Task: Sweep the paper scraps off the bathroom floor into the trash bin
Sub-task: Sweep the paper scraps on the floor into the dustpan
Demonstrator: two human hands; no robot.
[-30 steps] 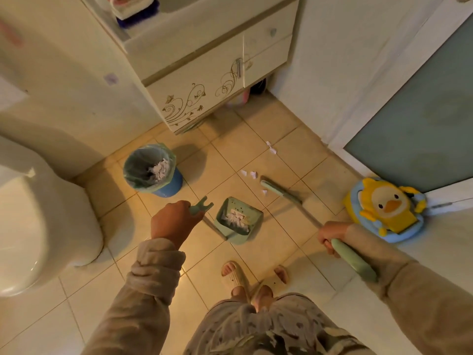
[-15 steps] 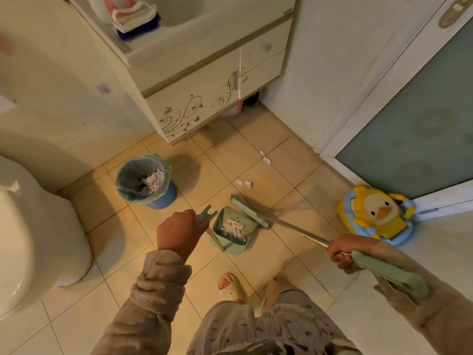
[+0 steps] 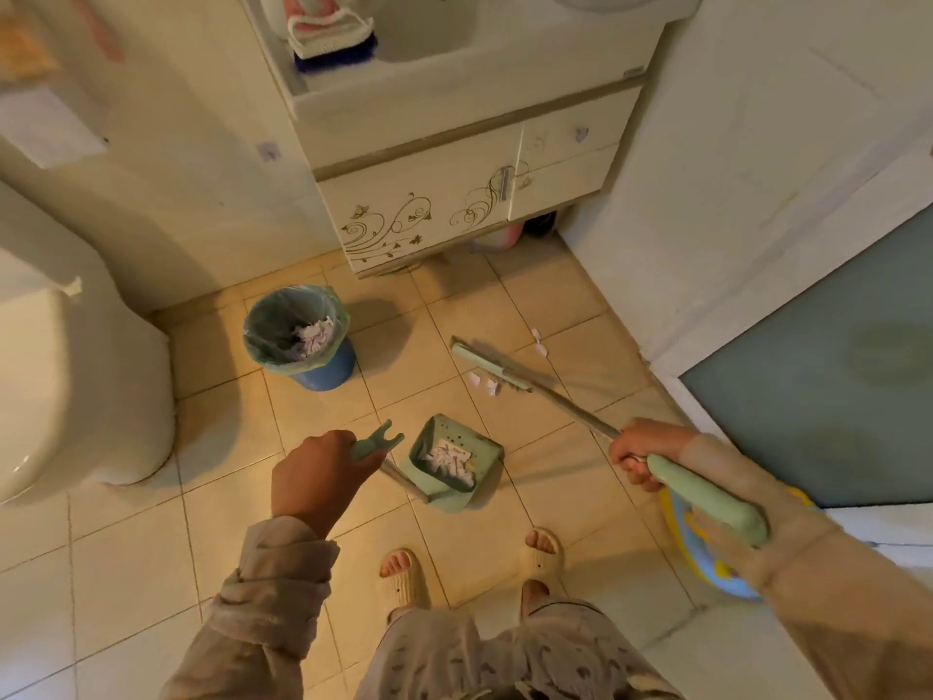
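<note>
My left hand (image 3: 315, 479) grips the top of the green dustpan's handle. The dustpan (image 3: 451, 464) stands on the tiled floor in front of my feet with white paper scraps inside. My right hand (image 3: 643, 457) holds the green broom by its handle. The broom head (image 3: 487, 366) rests on the floor beyond the dustpan. A few white scraps (image 3: 483, 384) lie just in front of the broom head. Two more scraps (image 3: 539, 342) lie behind it, near the wall. The blue trash bin (image 3: 298, 338), lined with a green bag, stands to the left and holds white scraps.
A toilet (image 3: 75, 391) fills the left side. A sink cabinet (image 3: 454, 199) with swirl patterns stands at the back. A frosted glass door (image 3: 828, 376) is at the right, with a yellow and blue duck-shaped seat (image 3: 707, 563) on the floor under my right arm.
The broom head has swung away from the dustpan, out to the far side of the scraps on the floor. The camera has tilted up. My left hand and the dustpan stayed put.
</note>
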